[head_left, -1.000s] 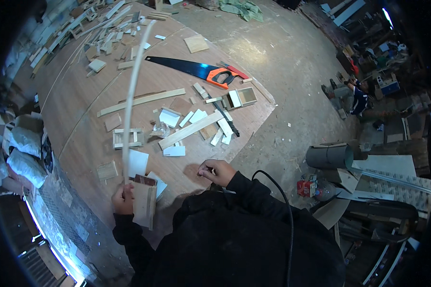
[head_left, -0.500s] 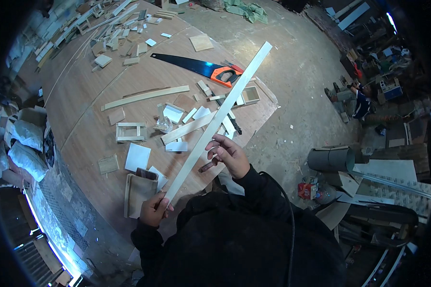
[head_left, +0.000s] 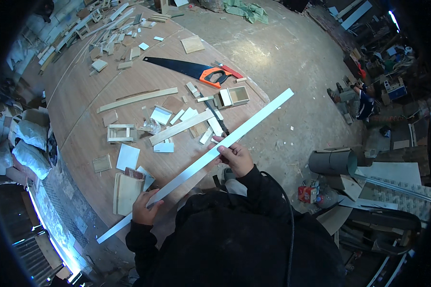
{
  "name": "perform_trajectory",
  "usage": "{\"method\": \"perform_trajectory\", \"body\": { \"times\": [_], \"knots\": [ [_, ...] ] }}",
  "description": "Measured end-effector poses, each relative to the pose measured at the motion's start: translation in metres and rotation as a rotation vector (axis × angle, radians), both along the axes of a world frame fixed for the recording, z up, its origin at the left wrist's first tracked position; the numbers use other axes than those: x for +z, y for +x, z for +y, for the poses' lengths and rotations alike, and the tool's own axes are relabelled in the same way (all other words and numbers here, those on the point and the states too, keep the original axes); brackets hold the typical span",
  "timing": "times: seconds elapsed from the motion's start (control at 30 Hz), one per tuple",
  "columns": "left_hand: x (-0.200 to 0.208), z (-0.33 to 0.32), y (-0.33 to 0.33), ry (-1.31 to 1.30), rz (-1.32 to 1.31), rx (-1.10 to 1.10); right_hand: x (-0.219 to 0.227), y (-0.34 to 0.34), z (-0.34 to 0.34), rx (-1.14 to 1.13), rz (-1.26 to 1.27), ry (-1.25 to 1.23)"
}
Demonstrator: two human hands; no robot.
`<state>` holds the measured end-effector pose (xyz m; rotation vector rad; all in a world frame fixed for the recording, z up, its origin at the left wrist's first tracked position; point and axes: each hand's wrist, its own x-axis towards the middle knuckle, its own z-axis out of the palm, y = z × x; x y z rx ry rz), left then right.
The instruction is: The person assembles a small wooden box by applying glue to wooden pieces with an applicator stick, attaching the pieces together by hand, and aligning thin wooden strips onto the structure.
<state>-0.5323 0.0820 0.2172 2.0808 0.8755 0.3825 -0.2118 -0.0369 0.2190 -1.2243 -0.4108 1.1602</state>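
A long, thin wooden strip (head_left: 187, 174), pale and flat, lies across both my hands in front of my chest. Its far end reaches up to the right past the table edge, and its near end sticks out at the lower left. My left hand (head_left: 146, 207) is closed round the strip close to its lower end. Further up, my right hand (head_left: 235, 157) grips it with the thumb on top. Just beyond the left hand stands a small wooden box (head_left: 128, 191) on the table. A longer wooden slat (head_left: 181, 128) lies among small offcuts past the strip.
On the wooden table (head_left: 81, 143) lie a handsaw with an orange handle (head_left: 215, 75), a red-handled tool (head_left: 232, 71), a small open box (head_left: 235, 96) and a little wooden frame (head_left: 121, 133). Scrap wood (head_left: 110, 40) is heaped at the far left. Another person (head_left: 365, 103) is at the right.
The strip has swung clockwise to a flatter slant and slid down through my left hand, so its end now juts out below. My right hand has closed on it.
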Motion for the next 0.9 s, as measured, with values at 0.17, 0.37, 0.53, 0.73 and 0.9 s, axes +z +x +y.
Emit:
{"method": "perform_trajectory", "body": {
  "times": [0.17, 0.37, 0.53, 0.73, 0.9],
  "knots": [
    [-0.006, -0.041, 0.035, 0.141, 0.126, 0.03, -0.016, 0.031, -0.029, 0.012, 0.27, 0.031],
    [0.003, -0.106, 0.145, 0.218, 0.091, 0.058, -0.034, 0.061, -0.074, 0.141, 0.344, -0.047],
    [-0.004, -0.156, 0.211, 0.149, 0.057, 0.047, -0.031, 0.075, -0.11, 0.219, 0.46, -0.159],
    [-0.017, -0.192, 0.215, 0.152, 0.198, 0.047, -0.058, 0.12, -0.138, 0.242, 0.094, -0.209],
    [-0.016, -0.194, 0.209, 0.187, 0.234, 0.022, -0.078, 0.168, -0.152, 0.008, 0.289, -0.194]
  ]
}}
